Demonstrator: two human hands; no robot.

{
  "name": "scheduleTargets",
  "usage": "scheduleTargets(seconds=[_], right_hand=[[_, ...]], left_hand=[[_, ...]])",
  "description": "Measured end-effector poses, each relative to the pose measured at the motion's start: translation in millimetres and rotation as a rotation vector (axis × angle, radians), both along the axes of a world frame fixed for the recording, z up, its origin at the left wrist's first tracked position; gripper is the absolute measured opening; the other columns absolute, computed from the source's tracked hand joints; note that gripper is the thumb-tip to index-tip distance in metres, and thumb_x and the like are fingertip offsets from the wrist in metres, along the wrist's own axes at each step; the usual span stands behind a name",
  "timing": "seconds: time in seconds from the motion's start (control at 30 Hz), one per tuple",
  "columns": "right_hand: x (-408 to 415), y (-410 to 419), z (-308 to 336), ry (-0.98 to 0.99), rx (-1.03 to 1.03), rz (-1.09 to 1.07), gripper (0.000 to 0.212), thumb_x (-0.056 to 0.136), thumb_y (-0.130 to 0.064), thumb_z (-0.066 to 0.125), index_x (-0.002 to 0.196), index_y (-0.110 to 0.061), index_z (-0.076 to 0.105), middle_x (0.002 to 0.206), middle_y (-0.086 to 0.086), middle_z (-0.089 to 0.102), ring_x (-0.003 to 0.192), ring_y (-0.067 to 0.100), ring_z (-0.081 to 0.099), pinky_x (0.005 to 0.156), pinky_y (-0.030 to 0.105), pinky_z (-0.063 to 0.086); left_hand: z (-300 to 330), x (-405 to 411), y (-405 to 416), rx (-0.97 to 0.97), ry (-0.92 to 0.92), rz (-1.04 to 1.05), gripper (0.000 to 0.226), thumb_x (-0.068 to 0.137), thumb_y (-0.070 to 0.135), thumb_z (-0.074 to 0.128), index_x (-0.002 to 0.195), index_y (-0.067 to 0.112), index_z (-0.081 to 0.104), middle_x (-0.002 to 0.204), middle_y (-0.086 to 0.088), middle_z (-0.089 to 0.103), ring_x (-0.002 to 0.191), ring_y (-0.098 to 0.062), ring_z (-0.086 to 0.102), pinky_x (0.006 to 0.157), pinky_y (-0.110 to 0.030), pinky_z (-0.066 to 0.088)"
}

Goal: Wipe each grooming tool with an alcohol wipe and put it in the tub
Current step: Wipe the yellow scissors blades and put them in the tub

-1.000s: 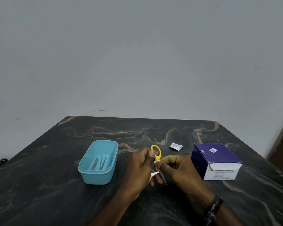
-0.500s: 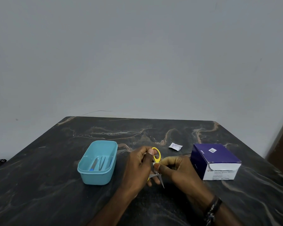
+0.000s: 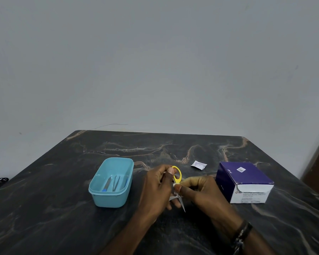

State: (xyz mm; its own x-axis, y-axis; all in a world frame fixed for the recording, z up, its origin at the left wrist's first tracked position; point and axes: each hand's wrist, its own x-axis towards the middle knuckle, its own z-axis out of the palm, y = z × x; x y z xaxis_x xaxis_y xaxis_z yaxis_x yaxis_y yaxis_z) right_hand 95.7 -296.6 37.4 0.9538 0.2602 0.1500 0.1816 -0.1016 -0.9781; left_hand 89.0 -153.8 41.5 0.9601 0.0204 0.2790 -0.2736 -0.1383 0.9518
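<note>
Small scissors with yellow handles (image 3: 178,175) are held over the middle of the dark table, blades spread apart and pointing toward me. My left hand (image 3: 157,188) grips the handles. My right hand (image 3: 201,190) pinches a small white alcohol wipe (image 3: 175,185) against the scissors near the pivot. The light blue tub (image 3: 99,196) stands to the left of my hands; a blue-tipped metal tool (image 3: 107,184) and tweezers (image 3: 116,182) lie inside it.
A purple and white box of alcohol swabs (image 3: 244,182) stands to the right of my hands. A torn white sachet (image 3: 198,165) lies behind them. The marbled table (image 3: 44,208) meets a grey wall at its far edge.
The scissors blades have spread apart and more bare metal shows. My right hand's wipe has slid up from the blades toward the pivot. Both hands stayed in place.
</note>
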Motion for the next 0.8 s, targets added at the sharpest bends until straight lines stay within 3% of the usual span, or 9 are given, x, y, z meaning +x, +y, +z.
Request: scheduleTargets(seconds=[0.13, 0.3, 0.43, 0.53, 0.7, 0.8], right_hand=[[-2.9, -0.1, 4.1, 0.035, -0.058, 0.056, 0.027, 0.092, -0.014, 0.064, 0.07, -0.002, 0.074, 0.062, 0.013, 0.068, 0.054, 0.009, 0.06, 0.054, 0.015, 0.045], [-1.6, -1.6, 4.3, 0.024, 0.041, -0.012, 0.02, 0.088, -0.008, 0.067, 0.079, 0.01, 0.07, 0.059, 0.023, 0.065, 0.053, 0.024, 0.065, 0.057, 0.028, 0.05], [-2.1, -1.2, 4.7, 0.023, 0.017, 0.001, 0.022, 0.09, -0.009, 0.065, 0.081, 0.01, 0.071, 0.06, 0.026, 0.064, 0.049, 0.016, 0.062, 0.052, 0.02, 0.046], [-3.8, -2.2, 6.5, 0.045, -0.035, 0.053, 0.025, 0.091, -0.01, 0.063, 0.079, 0.009, 0.073, 0.059, 0.01, 0.068, 0.05, 0.005, 0.061, 0.051, 0.012, 0.044], [-1.6, 0.0, 2.8, 0.029, 0.002, -0.049, 0.022, 0.089, -0.013, 0.067, 0.079, 0.004, 0.074, 0.058, 0.018, 0.067, 0.053, 0.018, 0.062, 0.054, 0.023, 0.047], [1.6, 0.8, 0.7, 0.003, 0.017, -0.175, 0.02, 0.087, -0.016, 0.069, 0.077, 0.001, 0.075, 0.062, 0.014, 0.072, 0.055, 0.015, 0.063, 0.057, 0.025, 0.047]], left_hand=[[-1.4, -0.1, 2.0, -0.019, -0.007, 0.013, 0.02, 0.1, 0.023, 0.047, 0.093, 0.014, 0.064, 0.074, -0.012, 0.07, 0.044, -0.029, 0.065, 0.035, -0.025, 0.041], [-0.7, -0.9, -1.7, -0.015, -0.003, -0.027, 0.02, 0.1, 0.024, 0.046, 0.092, 0.017, 0.063, 0.069, -0.011, 0.07, 0.045, -0.029, 0.066, 0.036, -0.025, 0.041], [-0.3, -0.6, -1.0, -0.017, -0.017, -0.02, 0.02, 0.1, 0.026, 0.046, 0.094, 0.017, 0.063, 0.073, -0.008, 0.072, 0.045, -0.028, 0.066, 0.036, -0.026, 0.043], [-1.8, -0.5, 1.1, -0.02, -0.021, -0.004, 0.019, 0.1, 0.024, 0.047, 0.095, 0.016, 0.064, 0.073, -0.003, 0.072, 0.045, -0.028, 0.066, 0.036, -0.026, 0.043], [-4.1, 0.1, -2.6, -0.035, -0.018, -0.013, 0.02, 0.1, 0.023, 0.047, 0.092, 0.015, 0.063, 0.069, -0.012, 0.07, 0.044, -0.029, 0.065, 0.035, -0.025, 0.042], [-5.1, 1.2, -5.1, -0.055, -0.008, -0.023, 0.019, 0.1, 0.023, 0.047, 0.094, 0.016, 0.063, 0.071, -0.016, 0.07, 0.044, -0.03, 0.065, 0.035, -0.024, 0.041]])
